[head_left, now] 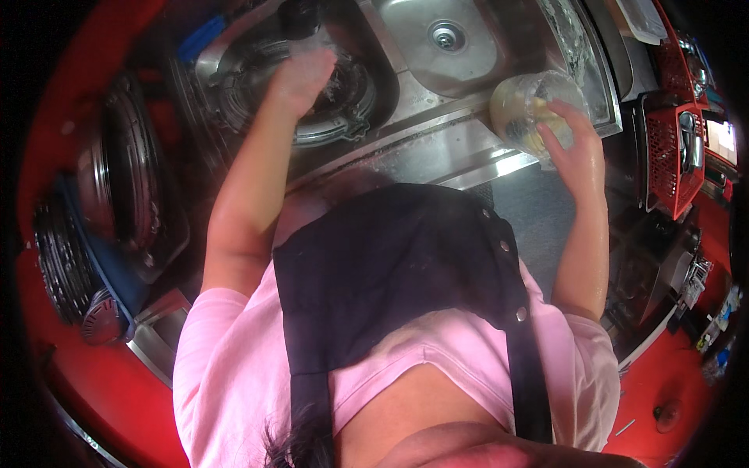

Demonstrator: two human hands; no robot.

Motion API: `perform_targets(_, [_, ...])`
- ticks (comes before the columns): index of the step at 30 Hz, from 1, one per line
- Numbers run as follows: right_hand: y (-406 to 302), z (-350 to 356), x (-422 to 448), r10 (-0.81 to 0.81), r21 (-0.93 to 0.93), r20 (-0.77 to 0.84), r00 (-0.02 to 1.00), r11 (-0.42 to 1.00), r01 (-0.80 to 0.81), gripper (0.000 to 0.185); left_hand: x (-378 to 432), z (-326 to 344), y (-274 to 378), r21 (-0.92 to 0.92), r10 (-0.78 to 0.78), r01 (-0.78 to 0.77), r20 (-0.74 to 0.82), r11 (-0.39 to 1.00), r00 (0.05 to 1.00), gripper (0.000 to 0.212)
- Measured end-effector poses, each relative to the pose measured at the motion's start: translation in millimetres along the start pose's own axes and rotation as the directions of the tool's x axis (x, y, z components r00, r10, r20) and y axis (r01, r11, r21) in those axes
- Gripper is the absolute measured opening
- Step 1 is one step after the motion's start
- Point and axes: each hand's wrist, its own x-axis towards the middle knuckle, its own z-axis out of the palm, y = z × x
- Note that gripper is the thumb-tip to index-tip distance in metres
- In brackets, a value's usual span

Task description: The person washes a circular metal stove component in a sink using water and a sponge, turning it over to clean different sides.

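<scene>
My left hand [304, 79] is over the left sink basin [383, 55], blurred, just below a dark cylindrical object [299, 19]. Under it in the basin lie round metal vessels [342, 126], with water or suds inside. Whether the fingers of this hand hold anything is not clear. On the right, my right hand [576, 137] has its thumb and fingers spread against a clear, rounded plastic container or bag [509, 111] with something yellowish in it, at the sink's front right corner.
The right basin [409, 26] has a round drain [447, 36]. Large metal pans [126, 175] and a stack of dark plates [61, 263] stand at the left. Red plastic baskets [661, 158] with utensils are at the right. A blue object [202, 38] lies behind the left basin.
</scene>
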Motion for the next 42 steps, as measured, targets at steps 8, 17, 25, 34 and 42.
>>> perform_targets(8, [-102.7,75.6,52.7,-0.355,0.569,0.12,0.927,0.79,0.229,0.026,-32.0,-35.0,26.6,0.709,0.451,-0.406,0.138,0.576,0.882,0.031])
perform_targets(17, [-227.2,240.2,163.9,-0.086,0.658,0.669,0.738,-0.393,-0.643,0.022,-111.0,-139.4,-5.5,0.992,0.891,-0.124,0.036,0.022,0.453,0.032])
perform_targets(25, [-200.6,235.9,186.1,-0.034,0.704,0.376,0.926,-0.64,-0.31,0.023,-123.4,-124.9,-35.5,0.931,0.75,-0.122,-0.195,0.345,0.632,0.039])
perform_targets(34, [-256.6,189.5,179.9,-0.173,0.934,-0.156,0.972,0.294,0.202,0.022,-68.1,-118.3,-51.3,0.038,0.373,-0.416,-0.521,0.909,0.768,0.051])
perform_targets(42, [-280.7,206.6,199.3,-0.202,0.946,-0.206,0.957,0.208,0.248,0.019,-60.4,-108.0,-12.5,-0.452,0.282,-0.383,-0.277,0.806,0.919,0.054])
